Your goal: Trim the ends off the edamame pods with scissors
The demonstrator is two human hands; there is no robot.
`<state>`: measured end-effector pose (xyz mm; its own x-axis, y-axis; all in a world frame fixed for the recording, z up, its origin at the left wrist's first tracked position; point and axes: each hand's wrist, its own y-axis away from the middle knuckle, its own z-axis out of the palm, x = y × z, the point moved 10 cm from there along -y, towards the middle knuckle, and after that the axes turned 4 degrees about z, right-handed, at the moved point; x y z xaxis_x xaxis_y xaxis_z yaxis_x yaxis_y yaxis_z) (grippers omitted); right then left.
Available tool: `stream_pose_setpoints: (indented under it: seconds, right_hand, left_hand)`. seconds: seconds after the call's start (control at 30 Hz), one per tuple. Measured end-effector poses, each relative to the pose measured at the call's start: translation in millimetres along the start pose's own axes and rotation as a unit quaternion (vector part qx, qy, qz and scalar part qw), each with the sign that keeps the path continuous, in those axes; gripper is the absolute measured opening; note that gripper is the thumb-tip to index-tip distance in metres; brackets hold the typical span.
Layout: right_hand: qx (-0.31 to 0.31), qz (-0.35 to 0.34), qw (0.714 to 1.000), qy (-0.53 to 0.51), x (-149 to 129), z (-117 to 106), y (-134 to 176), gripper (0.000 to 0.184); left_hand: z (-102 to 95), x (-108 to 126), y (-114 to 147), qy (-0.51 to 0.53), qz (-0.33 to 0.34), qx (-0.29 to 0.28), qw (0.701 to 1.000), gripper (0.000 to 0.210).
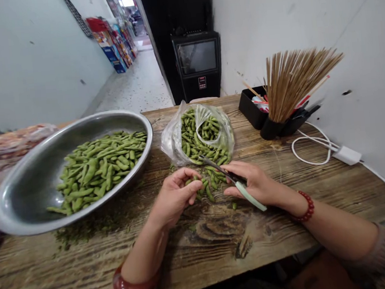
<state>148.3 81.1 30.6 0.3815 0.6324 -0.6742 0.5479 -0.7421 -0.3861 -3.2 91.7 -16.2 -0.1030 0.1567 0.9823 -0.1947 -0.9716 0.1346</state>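
My left hand (180, 192) is closed, its thumb and fingers pinching a few green edamame pods. My right hand (250, 182) grips a pair of scissors (250, 195) with a pale green handle, their dark blades pointing up and left toward the pods. Just beyond both hands, a clear plastic bag (173, 139) lies open with many edamame pods (190, 138) inside. Several loose pods (212, 177) rest on the table between the bag and my hands. To the left, a large metal basin (23, 197) holds a heap of edamame pods (96, 172).
Small green trimmings (84, 227) are scattered under the basin's near edge on the wooden table (198, 271). Wrapped meat (12, 146) lies at far left. Bamboo skewers (295, 80) stand in a black holder (273, 130) at right, near a white cable and adapter (347, 155).
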Motion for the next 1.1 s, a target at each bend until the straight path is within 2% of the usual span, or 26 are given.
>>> stream_pose_setpoints:
  seconds: [0.13, 0.33, 0.5, 0.83, 1.1]
  right_hand:
    - [-0.017, -0.018, 0.999, 0.023, -5, 6, 1, 0.049]
    - [-0.033, -0.029, 0.998, 0.049, -11, 10, 1, 0.052]
    - [-0.047, -0.030, 0.996, 0.072, -12, 14, 1, 0.055]
    - [-0.040, -0.047, 0.995, 0.082, -10, 20, 3, 0.058]
    - [-0.052, -0.040, 0.995, 0.074, -10, 22, 2, 0.064]
  left_hand:
    - [1.6, -7, 1, -0.020, -0.029, -0.007, 0.999, 0.025]
    - [12.9, -3, 1, -0.031, -0.006, -0.049, 0.998, 0.028]
    - [12.4, -4, 1, -0.058, -0.007, -0.039, 0.998, 0.026]
    - [20.1, 17, 2, -0.135, 0.070, -0.034, 0.988, 0.009]
    - [19.7, 20, 2, -0.153, 0.090, -0.032, 0.984, 0.010]
